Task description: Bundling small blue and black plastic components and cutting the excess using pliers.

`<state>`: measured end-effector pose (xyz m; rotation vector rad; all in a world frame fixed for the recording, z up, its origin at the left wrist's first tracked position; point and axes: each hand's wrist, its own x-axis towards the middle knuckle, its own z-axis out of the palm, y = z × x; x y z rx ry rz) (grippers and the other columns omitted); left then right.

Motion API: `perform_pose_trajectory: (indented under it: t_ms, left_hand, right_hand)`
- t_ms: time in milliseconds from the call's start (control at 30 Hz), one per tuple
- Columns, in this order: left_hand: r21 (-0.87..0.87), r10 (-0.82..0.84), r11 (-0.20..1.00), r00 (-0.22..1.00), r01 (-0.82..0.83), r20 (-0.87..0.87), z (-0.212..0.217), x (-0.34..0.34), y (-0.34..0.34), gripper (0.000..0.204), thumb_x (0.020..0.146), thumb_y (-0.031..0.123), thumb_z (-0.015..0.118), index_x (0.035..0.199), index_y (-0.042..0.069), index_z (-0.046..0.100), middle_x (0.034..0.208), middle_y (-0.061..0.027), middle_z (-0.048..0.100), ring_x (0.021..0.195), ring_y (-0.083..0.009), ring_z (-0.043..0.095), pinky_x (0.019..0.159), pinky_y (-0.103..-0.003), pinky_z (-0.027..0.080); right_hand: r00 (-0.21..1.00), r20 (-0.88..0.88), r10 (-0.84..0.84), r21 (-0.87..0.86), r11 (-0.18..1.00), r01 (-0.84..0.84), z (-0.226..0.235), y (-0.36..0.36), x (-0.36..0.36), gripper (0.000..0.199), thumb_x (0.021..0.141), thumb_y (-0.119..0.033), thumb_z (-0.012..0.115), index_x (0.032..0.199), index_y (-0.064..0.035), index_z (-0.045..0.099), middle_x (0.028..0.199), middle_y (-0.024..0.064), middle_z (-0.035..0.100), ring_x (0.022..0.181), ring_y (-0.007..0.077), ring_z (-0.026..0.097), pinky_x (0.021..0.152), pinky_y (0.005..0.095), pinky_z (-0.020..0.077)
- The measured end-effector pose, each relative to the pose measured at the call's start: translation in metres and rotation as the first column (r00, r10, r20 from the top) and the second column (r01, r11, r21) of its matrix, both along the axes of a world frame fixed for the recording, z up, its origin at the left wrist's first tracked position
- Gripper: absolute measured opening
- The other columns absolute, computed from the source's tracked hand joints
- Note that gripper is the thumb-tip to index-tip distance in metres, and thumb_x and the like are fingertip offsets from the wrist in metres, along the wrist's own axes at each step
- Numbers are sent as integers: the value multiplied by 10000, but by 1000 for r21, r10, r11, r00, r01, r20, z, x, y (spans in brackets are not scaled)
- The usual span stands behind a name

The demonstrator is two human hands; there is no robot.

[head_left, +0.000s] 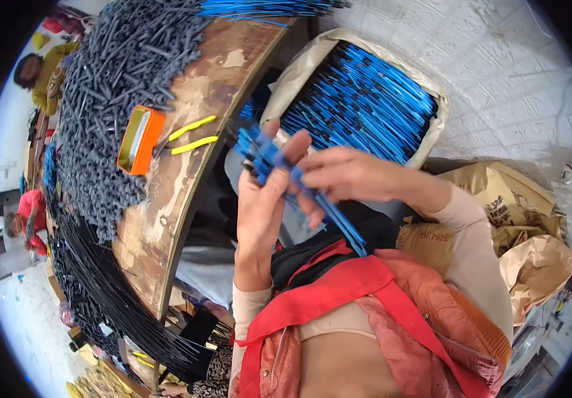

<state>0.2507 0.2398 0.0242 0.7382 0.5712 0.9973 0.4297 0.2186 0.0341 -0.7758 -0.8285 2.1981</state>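
A bundle of thin blue rods (341, 225) with black ends slants across in front of my body. My left hand (264, 199) holds it, thumb on top and fingers around the bundle near its black-tipped end. From the right, my right hand (342, 174) reaches over with bent fingers gripping the rods just beside the left hand; its fingertips are somewhat blurred. Beyond the hands stands a large pale sack (440, 126) with rolled-down edges. Inside it lie many similar blue rods (372, 99) with dark ends.
The curved wooden table (190, 172) at left bears a heap of grey tubes (120, 73), an orange box (148, 154), yellow-handled pliers (193, 136) and long black rods (113, 285). More blue rods (266, 6) lie at its far end. Brown paper sacks (505, 199) sit at right. Two people work across the table.
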Motion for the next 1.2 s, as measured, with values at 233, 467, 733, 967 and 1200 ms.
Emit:
perform_pose_trajectory:
  t_ms: [233, 467, 733, 967, 1200]
  left_hand:
    - [88, 225, 974, 859, -208, -459, -19, -9, -2, 256, 822, 28, 741, 1031, -15, 600, 876, -119, 712, 795, -145, 674, 686, -235, 507]
    - [138, 271, 963, 819, -234, -506, -27, 8, -2, 214, 830, 10, 723, 1001, 16, 594, 813, -48, 662, 709, -102, 626, 660, -226, 488]
    - [-111, 80, 988, 978, -103, -194, -14, -4, -3, 177, 895, 61, 656, 1058, 58, 586, 802, -43, 619, 740, -134, 599, 704, -276, 484]
    - [-184, -19, 983, 993, -3, -113, -7, 1, 0, 187, 898, 55, 650, 1075, 62, 591, 821, -56, 627, 768, -156, 619, 703, -296, 493]
    - [-99, 49, 994, 998, -54, -48, -32, -3, 12, 179, 918, 87, 640, 1089, 60, 594, 726, -24, 603, 646, -120, 579, 624, -251, 464]
  right_hand:
    - [945, 300, -128, 309, 950, 31, -28, -21, -26, 294, 1010, -212, 475, 1178, 25, 520, 963, 123, 677, 864, 212, 690, 781, 319, 535]
    - [673, 488, -557, 583, 781, 223, -53, -33, -18, 206, 993, -176, 483, 1099, -8, 537, 891, 162, 669, 820, 291, 691, 699, 380, 504]
    - [-222, 344, -912, 824, 406, -395, -114, 37, 117, 138, 810, -154, 694, 855, -38, 635, 850, 95, 611, 818, 288, 607, 681, 365, 507]
    - [-148, 581, -800, 778, 600, -189, -116, 38, 144, 185, 847, -164, 642, 965, -26, 681, 908, 115, 682, 832, 300, 650, 750, 348, 503]
    - [147, 545, -826, 759, 560, 331, -34, 33, 140, 206, 918, -154, 642, 1037, 3, 701, 801, 45, 681, 699, 73, 624, 650, 216, 514]
